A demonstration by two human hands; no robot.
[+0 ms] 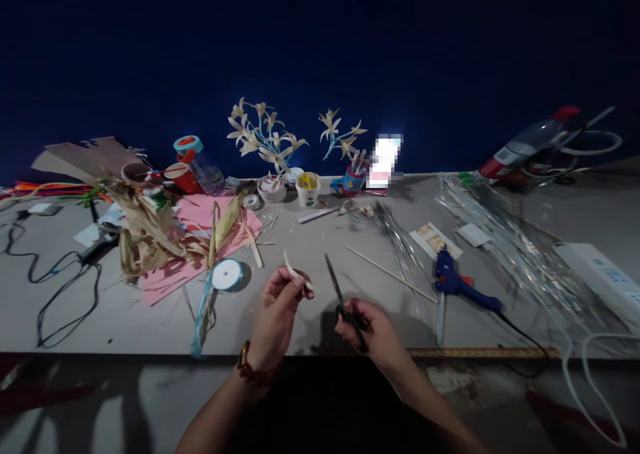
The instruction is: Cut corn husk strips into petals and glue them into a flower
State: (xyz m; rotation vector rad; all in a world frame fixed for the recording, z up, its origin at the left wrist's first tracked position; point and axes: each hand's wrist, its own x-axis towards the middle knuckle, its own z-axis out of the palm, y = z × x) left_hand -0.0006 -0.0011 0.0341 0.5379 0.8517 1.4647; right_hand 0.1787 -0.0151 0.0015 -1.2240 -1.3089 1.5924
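Observation:
Near the table's front edge, my left hand (283,307) pinches a narrow pale strip (293,271) between thumb and fingers. A beaded bracelet circles that wrist. To its right, my right hand (367,327) is closed on the handles of black scissors (336,285), whose blades point up and away and look closed. The scissors and the strip are apart. Left of my hands lies a roll of light blue ribbon (228,275), its loose tail hanging at the table edge. A thin stick (390,274) lies right of the scissors.
Dried husks (150,231) lie over pink sheets (163,284) at left. Pale flower stems (265,134) stand behind a white cup (308,189). A blue glue gun (463,284), wire bundles (400,231), a power strip (600,277) and a red-capped bottle (525,141) occupy the right.

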